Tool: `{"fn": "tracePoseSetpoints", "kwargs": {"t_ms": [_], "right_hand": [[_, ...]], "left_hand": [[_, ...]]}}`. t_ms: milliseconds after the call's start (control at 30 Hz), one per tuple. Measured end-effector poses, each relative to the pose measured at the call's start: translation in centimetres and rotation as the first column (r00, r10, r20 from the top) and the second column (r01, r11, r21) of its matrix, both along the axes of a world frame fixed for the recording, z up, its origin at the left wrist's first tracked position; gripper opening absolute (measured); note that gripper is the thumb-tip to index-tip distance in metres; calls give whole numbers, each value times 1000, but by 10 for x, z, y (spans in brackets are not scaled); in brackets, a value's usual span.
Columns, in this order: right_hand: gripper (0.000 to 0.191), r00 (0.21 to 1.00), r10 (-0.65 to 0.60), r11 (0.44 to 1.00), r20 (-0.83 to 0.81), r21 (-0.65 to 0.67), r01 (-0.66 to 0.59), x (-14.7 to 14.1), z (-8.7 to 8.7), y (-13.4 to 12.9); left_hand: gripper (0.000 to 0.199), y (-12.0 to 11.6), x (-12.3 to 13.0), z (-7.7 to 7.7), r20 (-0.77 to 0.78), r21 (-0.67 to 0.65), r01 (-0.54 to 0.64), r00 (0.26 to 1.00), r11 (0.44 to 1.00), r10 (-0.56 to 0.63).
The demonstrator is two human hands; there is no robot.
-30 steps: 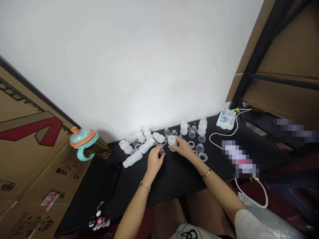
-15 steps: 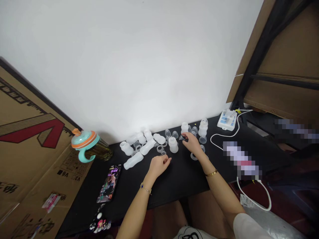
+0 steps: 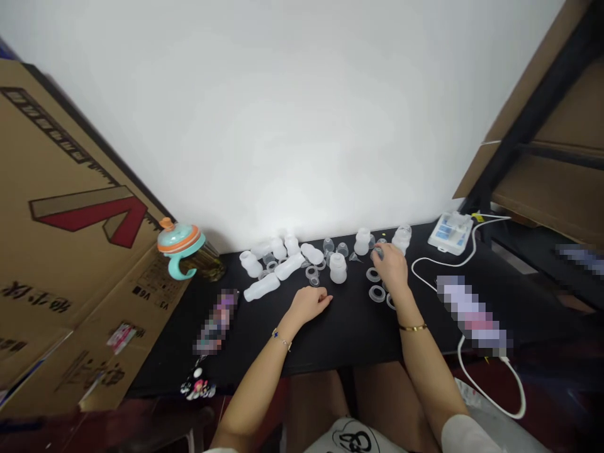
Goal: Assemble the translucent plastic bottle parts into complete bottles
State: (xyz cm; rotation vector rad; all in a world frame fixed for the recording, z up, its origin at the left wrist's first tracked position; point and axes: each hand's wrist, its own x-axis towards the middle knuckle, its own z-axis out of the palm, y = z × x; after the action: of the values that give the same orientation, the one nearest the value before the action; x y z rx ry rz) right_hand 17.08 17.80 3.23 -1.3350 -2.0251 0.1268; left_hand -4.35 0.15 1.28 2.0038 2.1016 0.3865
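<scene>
Where right hand [image 3: 393, 269] bends down, fingertips meet clear dome [image 3: 378, 252], about two o'clock from standing white bottle [image 3: 338, 268]. Dome looks light, thin, likely springy and slick; best hold low near rim, gentle squeeze. Right grip narrow around dome; cannot tell whether firmly pinched or just touched. Bottle probably light, smooth, fairly stiff, good hold at waist; apart from both hands. Left hand [image 3: 309, 306] rests on desk [image 3: 344, 333], seven o'clock from bottle; fingers loosely curled, underside hidden, cannot tell if anything inside.
</scene>
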Motion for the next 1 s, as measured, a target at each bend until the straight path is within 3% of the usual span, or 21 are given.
{"fn": "tracePoseSetpoints", "kwargs": {"t_ms": [300,500,633,1000], "right_hand": [[44,974,-50,997,221,-54,63,1,-10,3],[40,977,-150,987,153,-27,156,2,-4,-1],[40,954,-228,954,196,-149,259,8,-3,-1],[50,939,-153,926,307,-288,245,16,-3,5]], "left_hand": [[34,0,1,4,8,-27,3,1000,1000,-3],[34,-1,1,3,8,-16,5,1000,1000,-5],[33,-1,1,4,13,-8,6,1000,1000,-6],[35,0,0,0,16,-11,11,1000,1000,-10]]}}
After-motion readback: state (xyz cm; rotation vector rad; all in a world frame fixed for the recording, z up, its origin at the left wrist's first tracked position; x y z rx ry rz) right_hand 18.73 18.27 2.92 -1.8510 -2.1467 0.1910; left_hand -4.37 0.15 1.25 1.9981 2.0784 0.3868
